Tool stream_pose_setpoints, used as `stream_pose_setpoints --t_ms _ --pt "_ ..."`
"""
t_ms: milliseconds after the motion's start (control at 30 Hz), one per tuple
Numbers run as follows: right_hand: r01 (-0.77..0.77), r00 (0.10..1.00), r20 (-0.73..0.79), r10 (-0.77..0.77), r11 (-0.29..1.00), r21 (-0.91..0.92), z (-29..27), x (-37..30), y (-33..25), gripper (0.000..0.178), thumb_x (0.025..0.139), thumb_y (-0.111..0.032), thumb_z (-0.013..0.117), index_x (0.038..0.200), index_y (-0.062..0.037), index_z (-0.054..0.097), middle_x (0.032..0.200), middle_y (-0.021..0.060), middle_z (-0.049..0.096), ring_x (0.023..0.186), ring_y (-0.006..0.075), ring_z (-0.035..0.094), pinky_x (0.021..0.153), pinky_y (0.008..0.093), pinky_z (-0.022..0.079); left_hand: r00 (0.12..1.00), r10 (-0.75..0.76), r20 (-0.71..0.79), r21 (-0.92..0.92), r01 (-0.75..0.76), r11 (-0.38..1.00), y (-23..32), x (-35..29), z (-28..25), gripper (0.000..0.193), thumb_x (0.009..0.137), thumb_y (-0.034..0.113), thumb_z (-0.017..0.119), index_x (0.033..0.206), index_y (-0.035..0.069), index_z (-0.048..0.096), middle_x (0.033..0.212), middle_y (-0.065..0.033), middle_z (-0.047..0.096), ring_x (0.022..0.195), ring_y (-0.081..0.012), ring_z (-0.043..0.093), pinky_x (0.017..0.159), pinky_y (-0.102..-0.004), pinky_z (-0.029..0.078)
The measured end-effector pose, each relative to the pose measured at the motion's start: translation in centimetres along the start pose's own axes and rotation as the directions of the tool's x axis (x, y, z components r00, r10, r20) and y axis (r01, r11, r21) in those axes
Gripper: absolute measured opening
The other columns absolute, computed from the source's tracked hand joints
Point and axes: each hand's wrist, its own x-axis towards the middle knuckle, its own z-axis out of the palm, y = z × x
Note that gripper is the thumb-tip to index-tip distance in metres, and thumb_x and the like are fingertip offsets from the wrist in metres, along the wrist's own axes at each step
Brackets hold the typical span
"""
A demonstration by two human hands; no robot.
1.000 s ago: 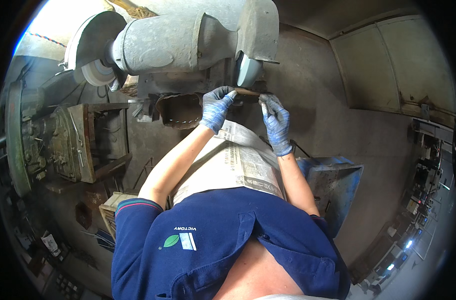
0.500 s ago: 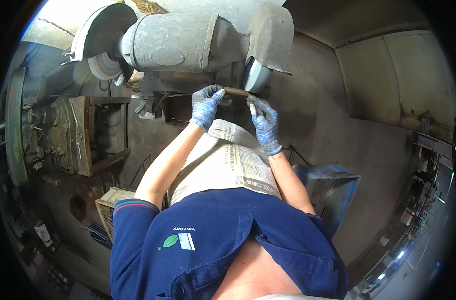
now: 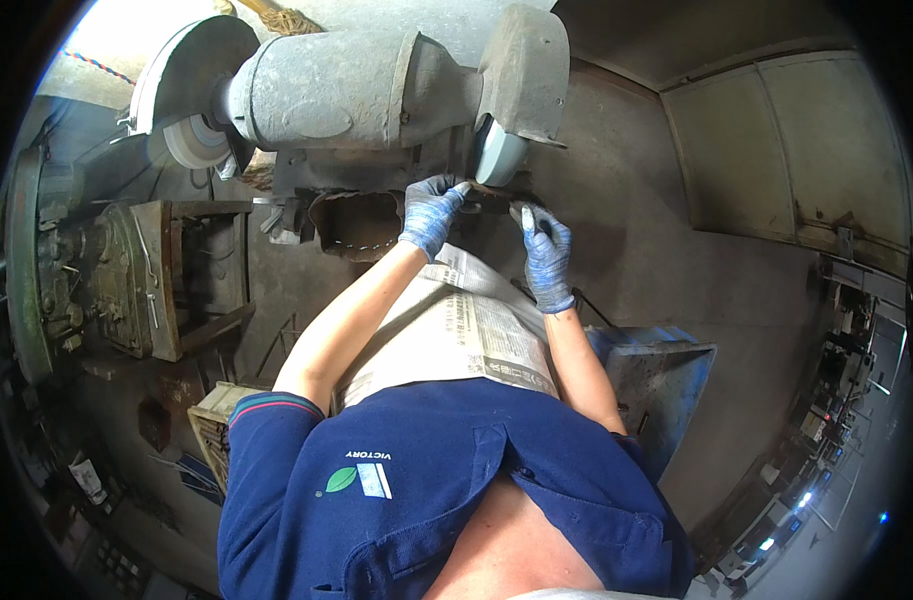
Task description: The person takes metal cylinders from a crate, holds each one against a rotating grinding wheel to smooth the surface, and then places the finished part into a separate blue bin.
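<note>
A grey bench grinder (image 3: 326, 90) stands ahead of me, with a pale wheel (image 3: 501, 155) under its right guard. Just below that wheel, a thin, dark strip-like piece (image 3: 493, 190) spans the gap between my gloved hands. My left hand (image 3: 433, 212) pinches its left end. At its right end is my right hand (image 3: 546, 255), thumb and fingers closed around it. The strip's upper edge is at or very near the wheel; contact cannot be made out. Both gloves are blue and white with dark grey fingers.
Another wheel (image 3: 196, 142) sits under the left guard. Below the motor is an open rusty box (image 3: 321, 225). Newspaper (image 3: 456, 325) covers my lap. To my right stands a blue-edged metal bin (image 3: 656, 348); to my left, a heavy greenish machine (image 3: 106, 270).
Both hands have shifted slightly right relative to the grinder, the strip with them. The strip now slants more and shows less of its face. Slightly shifted camera view.
</note>
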Motion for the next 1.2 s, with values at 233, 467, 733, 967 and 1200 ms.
stream_pose_setpoints --t_ms 233,467,733,967,1200 --pt "0.047 0.998 -0.034 -0.043 0.991 0.122 2.9 0.3 -0.1 0.012 0.083 -0.006 0.064 0.092 -0.0003 0.068 0.086 0.0056 0.068 0.077 0.0074 0.057 0.072 0.0241 0.046 0.999 0.033 -0.026 0.034 -0.032 0.999 1.5 -0.4 -1.7 0.008 0.084 0.002 0.058 0.084 -0.004 0.063 0.077 -0.0091 0.065 0.063 -0.0143 0.061 0.059 -0.0256 0.054" --pt "-0.001 0.999 0.052 -0.016 0.953 0.302 4.8 0.2 0.1 0.014 0.082 -0.001 0.062 0.095 0.0003 0.067 0.098 0.0099 0.066 0.091 0.0127 0.06 0.082 0.025 0.047 0.995 0.103 -0.008 0.067 -0.102 0.993 1.3 0.3 -4.6 0.007 0.086 0.002 0.057 0.087 -0.003 0.062 0.077 -0.0086 0.065 0.064 -0.0157 0.062 0.06 -0.0271 0.051" --pt "0.584 0.81 0.251 -0.531 0.772 -0.251 1.7 -3.8 -5.7 0.039 0.074 -0.008 0.068 0.112 -0.0001 0.06 0.116 0.0174 0.057 0.106 0.0305 0.057 0.092 0.0347 0.044 0.982 0.073 0.174 0.025 -0.079 0.997 4.5 -6.8 -4.0 0.014 0.085 0.007 0.062 0.095 -0.003 0.06 0.082 -0.0094 0.065 0.069 -0.0127 0.062 0.063 -0.0229 0.05" --pt "0.695 0.718 0.281 -0.637 0.68 -0.232 0.3 -6.6 -9.0 0.044 0.075 -0.025 0.071 0.111 -0.0006 0.06 0.114 0.0191 0.057 0.104 0.0345 0.057 0.089 0.0393 0.047 0.947 0.108 0.303 -0.069 -0.091 0.993 5.7 -9.7 -3.4 0.024 0.082 0.019 0.068 0.09 -0.002 0.059 0.08 -0.0093 0.063 0.073 -0.0178 0.064 0.071 -0.0304 0.052" --pt "0.742 0.669 0.357 -0.652 0.615 -0.267 -0.2 -7.2 -9.7 0.046 0.074 -0.028 0.073 0.11 -0.0015 0.061 0.115 0.0186 0.056 0.106 0.0332 0.056 0.09 0.039 0.046 0.968 0.117 0.223 0.115 -0.145 0.983 6.4 -9.8 -1.8 0.021 0.086 0.019 0.062 0.076 0.001 0.06 0.065 -0.0029 0.06 0.06 -0.0079 0.056 0.058 -0.0212 0.044"
